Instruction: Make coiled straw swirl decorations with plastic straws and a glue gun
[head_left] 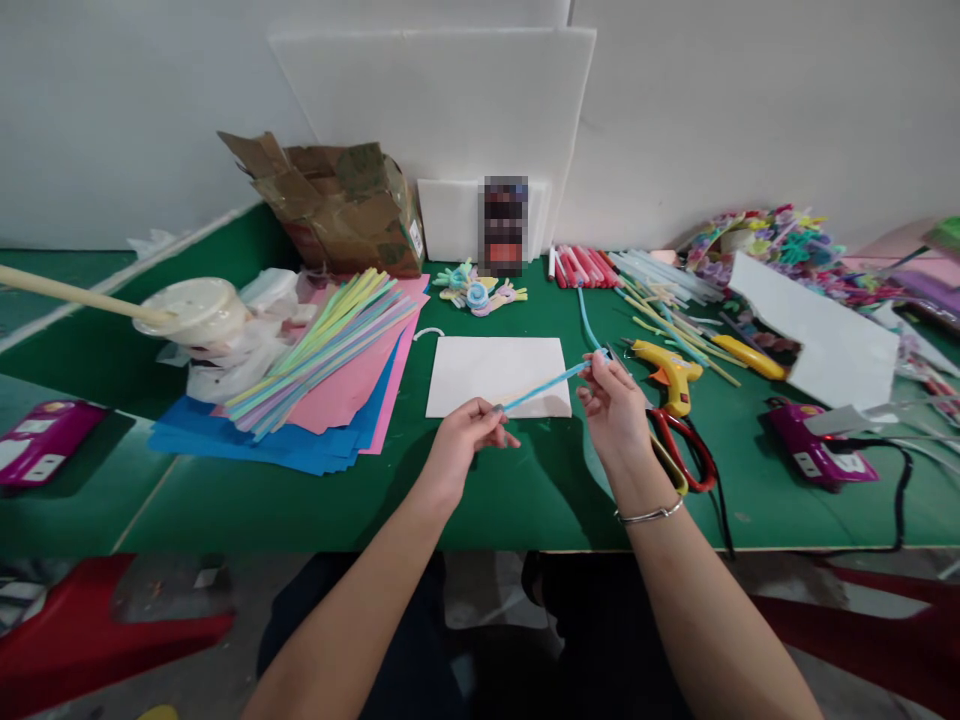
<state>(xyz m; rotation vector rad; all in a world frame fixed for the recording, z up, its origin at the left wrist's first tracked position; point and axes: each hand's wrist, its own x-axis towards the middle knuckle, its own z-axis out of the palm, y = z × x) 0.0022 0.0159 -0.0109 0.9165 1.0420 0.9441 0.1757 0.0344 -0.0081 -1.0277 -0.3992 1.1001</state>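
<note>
Blue strip [547, 385] spans the four o'clock side of the white board [480, 365]; we pinch it with left grip [466, 437] and right grip [616, 400] (yellow glue gun [676, 376] at three o'clock).

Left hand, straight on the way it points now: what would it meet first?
Beyond the thin blue strip it holds, the left hand would probably meet the flat white rectangular board, unless it passes above; the hand's height is unclear.
</note>
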